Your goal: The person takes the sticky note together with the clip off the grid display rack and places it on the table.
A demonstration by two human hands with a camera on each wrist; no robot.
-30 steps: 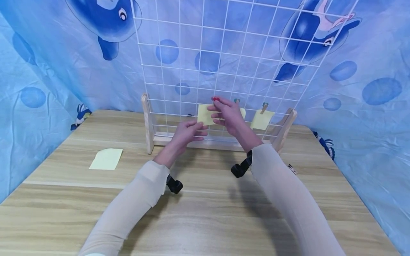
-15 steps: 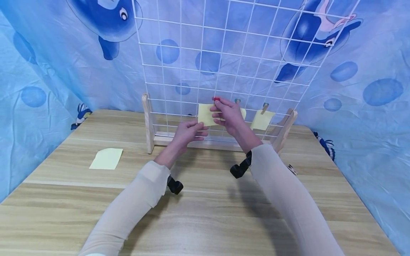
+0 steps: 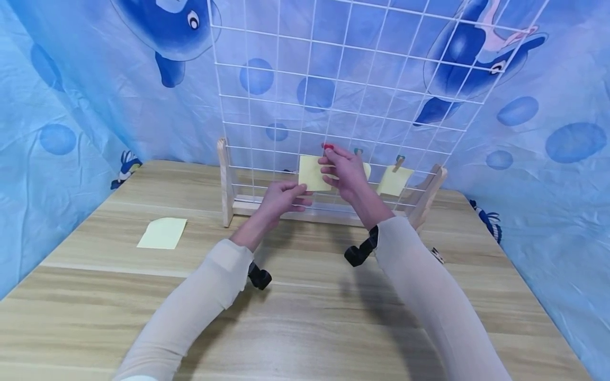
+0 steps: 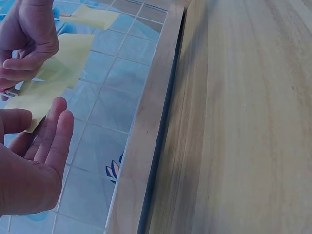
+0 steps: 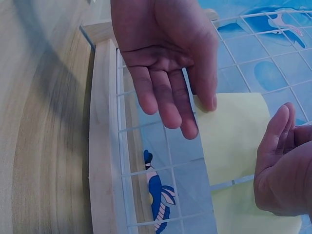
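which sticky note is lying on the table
The sticky note at the far left, lying on the wooden table; the other visible sticky notes are up at the white wire grid, one with its corner pinched by the left hand.

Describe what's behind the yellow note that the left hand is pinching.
The white wire grid stands behind that yellow note, with blue patterned cloth beyond. Whatever lies directly behind the paper is covered, and the right hand hides part of its front.
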